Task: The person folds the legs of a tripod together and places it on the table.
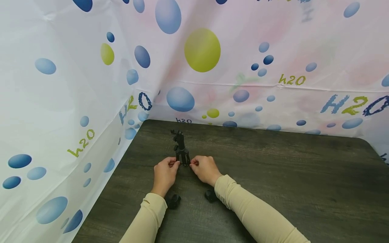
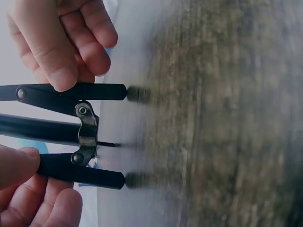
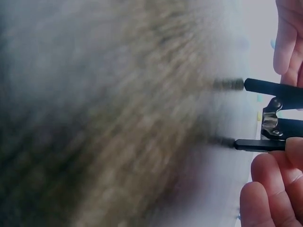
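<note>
A small black tripod (image 1: 180, 148) with a phone-clamp-like head stands upright on the table, its legs slightly spread. My left hand (image 1: 165, 173) pinches one leg low down between thumb and fingers; in the left wrist view the left leg (image 2: 85, 172) shows under that thumb. Opposite it, my right hand (image 1: 205, 169) pinches another leg, and the right leg (image 3: 258, 145) shows beside its fingertips in the right wrist view. A silvery metal brace (image 2: 87, 135) joins the legs near their middle. The leg tips meet the tabletop, where their reflections show.
The dark wood-grain table (image 1: 273, 168) runs off to the right. A white curtain (image 1: 146, 71) with blue and green dots hangs along its left and far edges. A small black object (image 1: 174, 201) shows near the left wrist, another (image 1: 210, 195) near the right.
</note>
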Tool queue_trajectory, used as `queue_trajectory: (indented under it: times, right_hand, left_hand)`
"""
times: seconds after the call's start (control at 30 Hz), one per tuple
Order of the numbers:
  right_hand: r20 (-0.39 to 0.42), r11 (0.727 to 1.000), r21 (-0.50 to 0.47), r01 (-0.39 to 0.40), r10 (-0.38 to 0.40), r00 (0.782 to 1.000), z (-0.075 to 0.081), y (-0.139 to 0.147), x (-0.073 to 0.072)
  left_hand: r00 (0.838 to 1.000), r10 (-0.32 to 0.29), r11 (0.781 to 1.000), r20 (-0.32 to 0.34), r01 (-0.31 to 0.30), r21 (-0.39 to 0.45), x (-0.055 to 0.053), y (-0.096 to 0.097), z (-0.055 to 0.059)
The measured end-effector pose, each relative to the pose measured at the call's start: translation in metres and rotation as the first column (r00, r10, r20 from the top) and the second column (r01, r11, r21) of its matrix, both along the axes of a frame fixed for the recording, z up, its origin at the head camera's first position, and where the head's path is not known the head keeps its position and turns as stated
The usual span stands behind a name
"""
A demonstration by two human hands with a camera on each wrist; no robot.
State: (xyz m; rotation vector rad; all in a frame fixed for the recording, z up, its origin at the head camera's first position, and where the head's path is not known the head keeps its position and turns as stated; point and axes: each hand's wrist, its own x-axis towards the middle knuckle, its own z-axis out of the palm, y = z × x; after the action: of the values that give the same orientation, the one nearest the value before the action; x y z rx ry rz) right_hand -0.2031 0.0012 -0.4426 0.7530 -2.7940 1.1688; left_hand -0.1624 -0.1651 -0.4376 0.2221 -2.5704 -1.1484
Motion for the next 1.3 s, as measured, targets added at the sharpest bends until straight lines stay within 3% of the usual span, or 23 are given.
queue_trajectory:
  times: [0.43, 0.7, 0.83, 0.97, 1.13, 1.3]
  right_hand:
    - [-0.007, 0.999, -0.012, -0.034, 0.034, 0.999, -0.004, -0.005, 0.003]
    - [0.025, 0.997, -0.052, -0.061, 0.062, 0.998, -0.008, -0.006, 0.004]
    - [0.042, 0.991, -0.090, -0.096, 0.101, 0.994, -0.009, -0.001, 0.002]
    - [0.035, 0.990, -0.115, -0.084, 0.089, 0.995, -0.005, 0.005, -0.003]
    - [0.048, 0.991, -0.114, -0.073, 0.079, 0.996, 0.003, 0.006, -0.014]
    - [0.065, 0.992, -0.103, -0.077, 0.084, 0.994, 0.010, 0.001, -0.021]
  left_hand:
    - [0.999, 0.032, 0.999, 0.020, -0.032, -0.009, -0.001, -0.003, -0.002]
    - [0.999, 0.009, 1.000, 0.048, -0.009, -0.016, -0.001, -0.006, 0.002]
    - [0.999, -0.019, 1.000, 0.032, 0.020, -0.021, 0.002, -0.010, 0.019]
    - [0.997, -0.030, 0.999, -0.067, 0.027, -0.043, 0.007, -0.010, 0.049]
    - [0.973, -0.041, 0.999, -0.227, 0.039, -0.014, 0.011, -0.004, 0.086]
    - [0.955, -0.049, 0.999, -0.294, 0.047, -0.013, 0.009, 0.007, 0.108]
